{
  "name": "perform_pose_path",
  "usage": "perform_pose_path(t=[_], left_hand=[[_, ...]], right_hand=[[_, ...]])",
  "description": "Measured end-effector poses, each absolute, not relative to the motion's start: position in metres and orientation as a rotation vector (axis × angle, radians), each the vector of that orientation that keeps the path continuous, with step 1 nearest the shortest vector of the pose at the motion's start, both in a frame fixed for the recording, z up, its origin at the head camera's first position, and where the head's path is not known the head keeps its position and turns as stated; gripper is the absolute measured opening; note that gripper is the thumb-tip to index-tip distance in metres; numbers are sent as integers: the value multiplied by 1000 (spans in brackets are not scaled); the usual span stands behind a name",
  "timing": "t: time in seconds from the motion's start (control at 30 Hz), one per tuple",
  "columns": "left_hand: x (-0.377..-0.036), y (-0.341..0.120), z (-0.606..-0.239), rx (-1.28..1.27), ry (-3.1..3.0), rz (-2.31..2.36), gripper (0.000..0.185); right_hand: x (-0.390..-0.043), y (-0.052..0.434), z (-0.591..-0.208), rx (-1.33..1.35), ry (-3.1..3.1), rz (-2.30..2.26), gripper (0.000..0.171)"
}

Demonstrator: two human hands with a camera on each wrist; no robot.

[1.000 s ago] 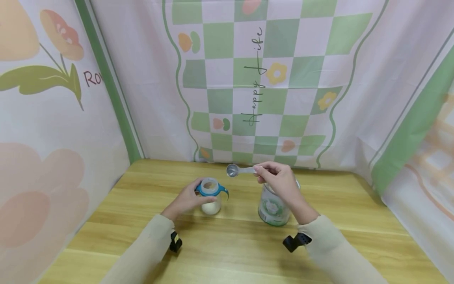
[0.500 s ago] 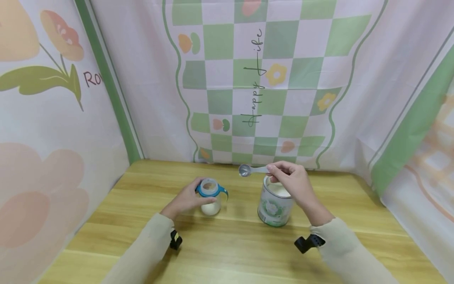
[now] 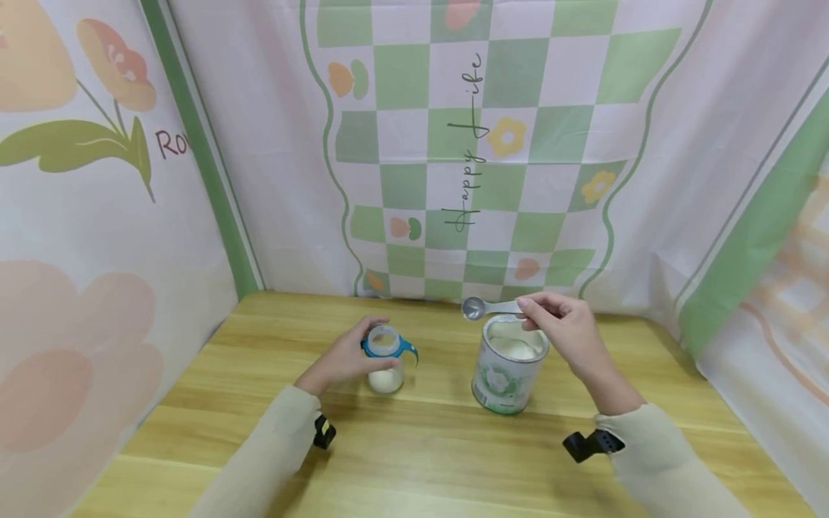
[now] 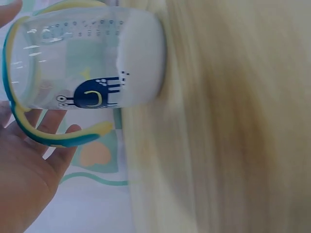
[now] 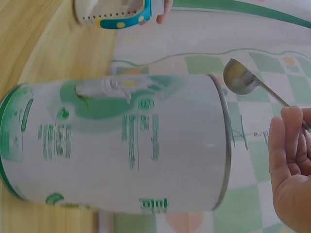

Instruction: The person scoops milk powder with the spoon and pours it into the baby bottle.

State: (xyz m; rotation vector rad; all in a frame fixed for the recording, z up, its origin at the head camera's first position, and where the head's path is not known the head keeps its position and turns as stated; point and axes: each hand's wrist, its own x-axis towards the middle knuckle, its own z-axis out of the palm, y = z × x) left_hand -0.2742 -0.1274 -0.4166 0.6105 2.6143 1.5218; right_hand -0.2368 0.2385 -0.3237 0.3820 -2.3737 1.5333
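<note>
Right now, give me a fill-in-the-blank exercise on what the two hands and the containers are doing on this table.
1. The right hand pinches a metal ____ by its handle.
2. The spoon's bowl hangs above the open ____, which holds white powder.
3. The left hand grips a baby bottle with a ____ collar and handles.
4. The white powder in the bottle lies at its ____.

Missing words: spoon; can; blue; bottom

Right hand (image 3: 566, 332) carried spoon (image 3: 482, 309) rightward, now above open tin (image 3: 508, 367).
</note>
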Motion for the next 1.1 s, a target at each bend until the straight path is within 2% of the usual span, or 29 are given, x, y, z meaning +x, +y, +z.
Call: perform_pose_path(t=[0.33, 0.7, 1.1], left_hand=[[-277, -120, -404, 737, 2664, 1480, 68], [-283, -99, -381, 1037, 2768, 1381, 59], [-281, -64, -363, 1127, 2661, 1466, 61]], right_hand=[[-237, 256, -328, 378, -2342, 1543, 39], [-230, 273, -329, 334, -2386, 1423, 40], [-227, 280, -332, 338, -2469, 1227, 33]])
